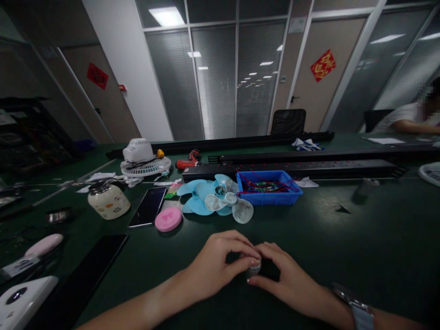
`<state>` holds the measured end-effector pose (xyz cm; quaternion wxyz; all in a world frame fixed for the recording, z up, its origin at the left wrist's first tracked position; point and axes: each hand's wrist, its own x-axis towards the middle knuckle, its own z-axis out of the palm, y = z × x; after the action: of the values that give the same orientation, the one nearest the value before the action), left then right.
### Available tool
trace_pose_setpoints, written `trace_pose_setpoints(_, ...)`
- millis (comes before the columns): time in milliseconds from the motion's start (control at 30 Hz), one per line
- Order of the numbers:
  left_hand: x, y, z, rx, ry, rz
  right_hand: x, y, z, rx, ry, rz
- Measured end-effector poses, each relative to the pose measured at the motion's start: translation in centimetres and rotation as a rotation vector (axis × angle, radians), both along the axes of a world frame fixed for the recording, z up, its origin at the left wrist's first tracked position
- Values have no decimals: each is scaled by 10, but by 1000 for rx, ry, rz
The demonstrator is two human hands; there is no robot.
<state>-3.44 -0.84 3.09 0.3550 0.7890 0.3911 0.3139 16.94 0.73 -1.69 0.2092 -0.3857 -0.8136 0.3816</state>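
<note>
Close in front of me, both hands meet around a small grey cylindrical thing, mostly covered by fingers; its exact kind I cannot make out. My left hand pinches its top between thumb and fingertips. The thumb and fingers of my right hand close round it from the other side. Beyond the hands lie light blue and translucent fan blades. A blue plastic bin with red wires and circuit boards stands just behind them.
To the left are a pink round case, a smartphone, a cream jar and a black slab. A white fan, a red drill and long black bars lie behind. A person sits far right.
</note>
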Motion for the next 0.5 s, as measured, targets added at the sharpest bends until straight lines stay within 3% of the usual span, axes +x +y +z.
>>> trace_pose_setpoints(233, -4, 6, -2, -87, -5, -88, 1, 0, 1, 58, -15, -10)
trace_pose_setpoints(500, -5, 6, -6, -24, 74, 40, 1, 0, 9, 79, 11, 38)
